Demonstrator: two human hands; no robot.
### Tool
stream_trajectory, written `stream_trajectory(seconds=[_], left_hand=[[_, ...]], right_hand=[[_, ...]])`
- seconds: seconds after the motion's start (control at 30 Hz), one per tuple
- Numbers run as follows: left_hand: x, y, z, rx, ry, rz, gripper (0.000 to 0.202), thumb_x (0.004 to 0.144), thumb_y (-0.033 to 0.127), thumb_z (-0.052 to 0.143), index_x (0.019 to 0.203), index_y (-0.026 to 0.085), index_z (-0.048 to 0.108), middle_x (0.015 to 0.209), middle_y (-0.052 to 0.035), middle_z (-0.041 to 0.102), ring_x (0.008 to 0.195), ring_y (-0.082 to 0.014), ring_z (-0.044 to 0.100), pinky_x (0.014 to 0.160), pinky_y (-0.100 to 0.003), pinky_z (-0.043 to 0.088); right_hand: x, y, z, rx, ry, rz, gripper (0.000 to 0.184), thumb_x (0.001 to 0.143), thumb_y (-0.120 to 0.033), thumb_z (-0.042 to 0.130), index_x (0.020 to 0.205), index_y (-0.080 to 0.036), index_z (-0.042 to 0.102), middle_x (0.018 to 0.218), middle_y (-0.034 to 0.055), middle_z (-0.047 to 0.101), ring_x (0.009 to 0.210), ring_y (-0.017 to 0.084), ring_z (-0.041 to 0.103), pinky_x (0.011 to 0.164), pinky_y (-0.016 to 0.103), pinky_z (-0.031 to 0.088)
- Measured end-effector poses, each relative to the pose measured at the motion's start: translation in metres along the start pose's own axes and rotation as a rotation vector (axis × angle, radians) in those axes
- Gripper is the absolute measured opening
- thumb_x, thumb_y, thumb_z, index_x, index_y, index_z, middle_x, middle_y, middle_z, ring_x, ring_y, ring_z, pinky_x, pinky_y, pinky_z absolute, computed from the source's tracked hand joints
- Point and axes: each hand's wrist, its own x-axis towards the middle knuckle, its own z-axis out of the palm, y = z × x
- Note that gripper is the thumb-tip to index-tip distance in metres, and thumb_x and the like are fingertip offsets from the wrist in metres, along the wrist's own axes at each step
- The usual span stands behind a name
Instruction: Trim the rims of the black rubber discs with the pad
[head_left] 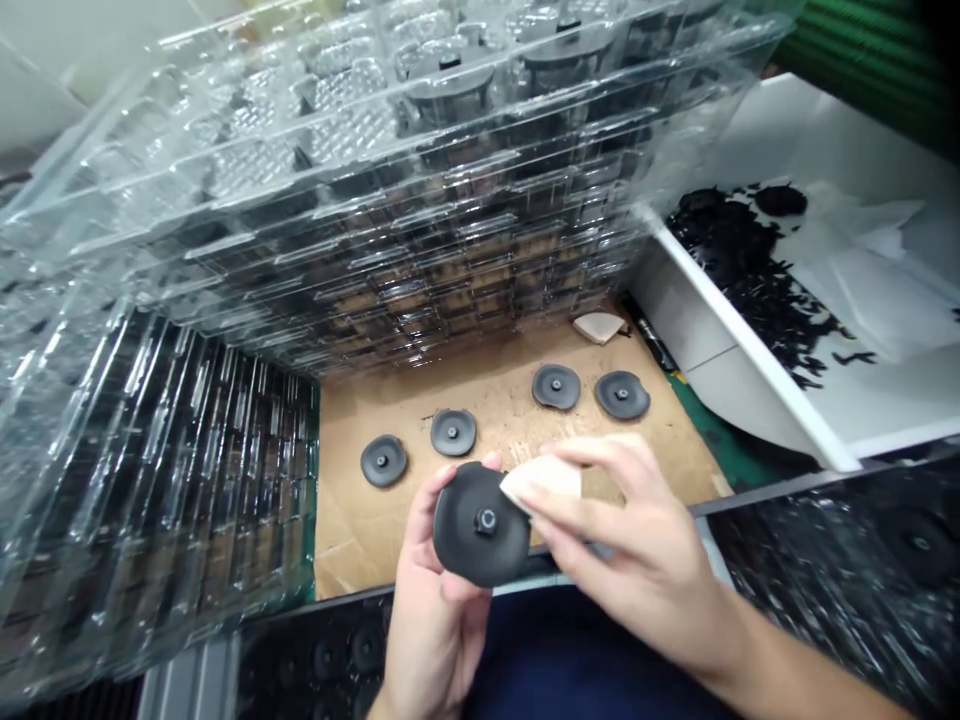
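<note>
My left hand (pixel 442 610) grips a black rounded disc part (pixel 469 545) by its rim, its small central stud facing up. Between the thumb and fingers of my right hand (pixel 637 545) is a white wedge-shaped pad (pixel 551 478), whose tip meets the disc's upper right edge. Beyond my hands, several similar black discs lie on a cardboard sheet (pixel 352 550): one disc (pixel 384 461) at the left, another disc (pixel 453 433) beside it, and a pair at the right, a disc (pixel 556 386) and a notched disc (pixel 622 395).
Stacked clear plastic trays (pixel 420 220) wall off the back, and more trays (pixel 187 480) stand at the left. A second white wedge (pixel 600 326) lies near a black marker (pixel 649 330). At the right, a white bin (pixel 757 380) holds black scraps (pixel 739 260).
</note>
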Motion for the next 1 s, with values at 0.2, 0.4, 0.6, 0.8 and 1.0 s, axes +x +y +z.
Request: stream_trajectory(seconds=[0.2,0.4,0.6,0.8,1.0], left_hand=[[0.002,-0.003,0.001,-0.002,0.065,0.015,0.053,0.054,0.023,0.086,0.101,0.037,0.068,0.113,0.0013,0.071,0.1,-0.0202,0.068,0.085,-0.023,0.054],[0.002,-0.003,0.002,-0.022,0.09,0.0,0.053,0.05,0.023,0.088,0.097,0.037,0.069,0.111,0.0021,0.073,0.093,-0.0188,0.07,0.08,-0.022,0.055],[0.003,-0.004,0.005,-0.037,0.091,0.068,0.053,0.051,0.019,0.087,0.099,0.033,0.07,0.107,0.0006,0.075,0.097,-0.0152,0.069,0.082,-0.016,0.052],[0.001,-0.004,0.001,-0.033,0.164,-0.019,0.053,0.052,0.017,0.087,0.1,0.034,0.07,0.105,0.0005,0.074,0.093,-0.0168,0.069,0.077,-0.019,0.055],[0.003,-0.006,-0.003,-0.023,0.201,-0.048,0.055,0.051,0.015,0.087,0.1,0.032,0.069,0.103,0.0003,0.074,0.088,-0.015,0.07,0.072,-0.016,0.055]], right_hand=[[0.001,-0.001,0.004,0.068,0.016,-0.023,0.025,0.085,-0.015,0.057,0.102,-0.023,0.073,0.102,0.0092,0.061,0.093,0.02,0.056,0.076,0.035,0.051],[-0.003,0.0,0.008,0.077,0.036,-0.029,0.026,0.086,-0.017,0.055,0.103,-0.024,0.072,0.105,0.0089,0.06,0.092,0.02,0.055,0.075,0.035,0.052],[0.022,0.011,0.001,-0.015,0.0,-0.009,0.024,0.089,-0.017,0.056,0.107,-0.019,0.071,0.103,0.0092,0.064,0.095,0.02,0.056,0.083,0.038,0.048],[0.022,-0.009,0.013,0.073,-0.024,-0.091,0.025,0.089,-0.015,0.054,0.106,-0.019,0.071,0.105,0.0104,0.063,0.092,0.019,0.055,0.078,0.034,0.052],[0.003,-0.002,0.022,0.148,-0.022,0.0,0.029,0.088,-0.018,0.055,0.113,-0.023,0.068,0.109,0.0091,0.063,0.099,0.021,0.055,0.083,0.039,0.051]])
